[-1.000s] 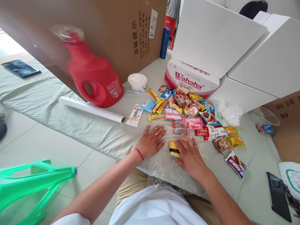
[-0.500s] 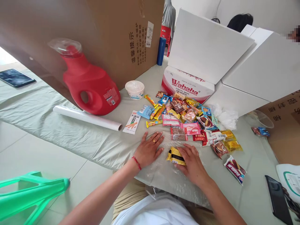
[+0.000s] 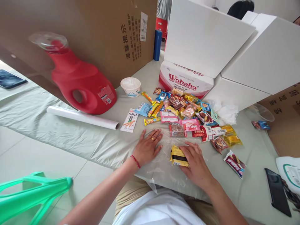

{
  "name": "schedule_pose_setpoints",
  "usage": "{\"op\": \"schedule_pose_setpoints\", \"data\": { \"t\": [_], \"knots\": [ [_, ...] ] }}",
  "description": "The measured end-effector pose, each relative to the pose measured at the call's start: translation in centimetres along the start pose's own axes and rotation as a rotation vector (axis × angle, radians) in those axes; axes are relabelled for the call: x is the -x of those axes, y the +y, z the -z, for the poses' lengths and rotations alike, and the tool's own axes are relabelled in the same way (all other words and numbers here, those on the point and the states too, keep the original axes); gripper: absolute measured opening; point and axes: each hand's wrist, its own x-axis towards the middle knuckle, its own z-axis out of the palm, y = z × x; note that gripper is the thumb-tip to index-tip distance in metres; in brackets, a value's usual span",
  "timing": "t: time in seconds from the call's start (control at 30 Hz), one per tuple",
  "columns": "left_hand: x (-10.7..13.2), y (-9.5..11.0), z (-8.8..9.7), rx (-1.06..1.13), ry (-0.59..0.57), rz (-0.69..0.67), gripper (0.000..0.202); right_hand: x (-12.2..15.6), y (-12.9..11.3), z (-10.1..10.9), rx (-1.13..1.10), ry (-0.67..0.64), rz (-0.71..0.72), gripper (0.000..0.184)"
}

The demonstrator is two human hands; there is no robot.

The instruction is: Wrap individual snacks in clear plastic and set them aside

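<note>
My left hand (image 3: 149,147) lies flat with fingers spread at the left edge of a sheet of clear plastic film (image 3: 161,172) on the cloth-covered table. In my right hand (image 3: 195,161) is a yellow snack packet (image 3: 178,155) with a black band, gripped between thumb and fingers at its right end, over the film. Just beyond the hands spreads a pile of wrapped snacks (image 3: 170,117). A brown wafer packet (image 3: 177,130) is the nearest of these. A white snack packet (image 3: 129,120) lies at the pile's left.
A roll of film (image 3: 83,117) lies at left before a red jug (image 3: 82,82). A paper bowl (image 3: 130,87), a Wahaha carton (image 3: 185,79) and a large cardboard box (image 3: 93,31) stand behind. At right are a dark phone (image 3: 277,192) and a purple packet (image 3: 235,163). A green stool (image 3: 35,197) stands on the floor.
My right hand has tilted the yellow packet up and shifted it slightly right. The left hand stays flat on the film. The whole view has moved a little.
</note>
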Motion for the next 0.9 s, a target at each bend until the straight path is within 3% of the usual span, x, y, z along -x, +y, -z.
{"op": "schedule_pose_setpoints", "data": {
  "t": [0.17, 0.27, 0.4, 0.47, 0.53, 0.73, 0.9],
  "knots": [
    [-0.1, 0.1, 0.1, -0.017, 0.006, 0.002, 0.056, -0.6, -0.6, -1.8, 0.049, -0.094, -0.015, 0.073],
    [-0.1, 0.0, 0.2, -0.02, -0.005, -0.006, 0.056, -0.5, 0.3, -1.5, -0.023, -0.1, -0.008, 0.078],
    [0.0, -0.4, 0.4, -0.029, -0.008, -0.018, 0.057, -1.2, 2.9, 0.5, -0.229, 0.068, -0.034, 0.054],
    [0.2, -0.5, 0.5, -0.035, -0.002, -0.024, 0.058, -2.6, 4.3, 0.9, -0.233, 0.181, -0.123, 0.042],
    [0.5, -0.6, 0.6, -0.043, 0.01, -0.033, 0.058, -4.3, 5.1, 0.6, -0.189, 0.214, -0.177, 0.042],
    [1.4, -0.4, 1.6, -0.052, 0.051, -0.042, 0.054, -7.6, 4.2, -0.5, 0.022, 0.031, -0.211, 0.054],
    [1.3, -0.1, 2.3, -0.05, 0.041, -0.034, 0.054, -7.7, 4.0, 0.0, -0.015, 0.013, -0.191, 0.023]
  ]
}}
